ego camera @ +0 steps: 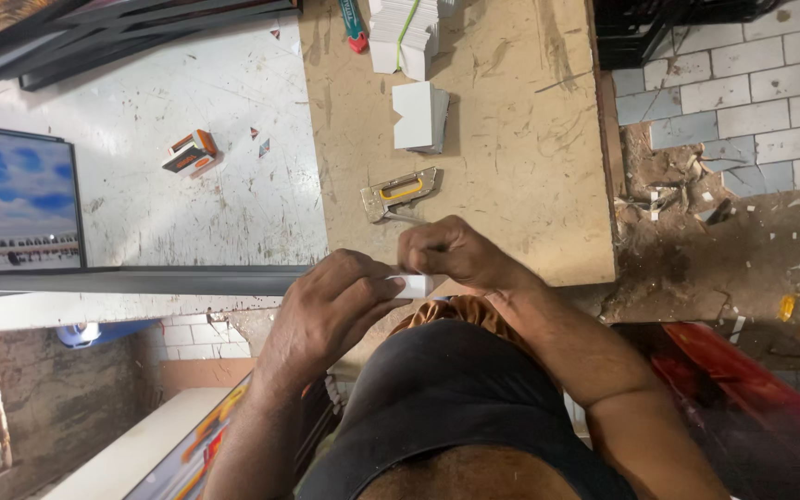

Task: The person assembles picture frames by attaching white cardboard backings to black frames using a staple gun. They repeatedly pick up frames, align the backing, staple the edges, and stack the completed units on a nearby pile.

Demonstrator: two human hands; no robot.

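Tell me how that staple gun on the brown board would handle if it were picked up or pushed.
The staple gun looks all metal apart from its yellow grip, so probably heavy for its size and stiff. It lies flat on its side on the scuffed board, so a push would likely make it slide or pivot, not roll. Its handle loop should offer a secure hold.

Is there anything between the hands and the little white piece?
No. The left hand and right hand both pinch the small white piece directly. The staple gun and white card stack lie farther off on the workbench.
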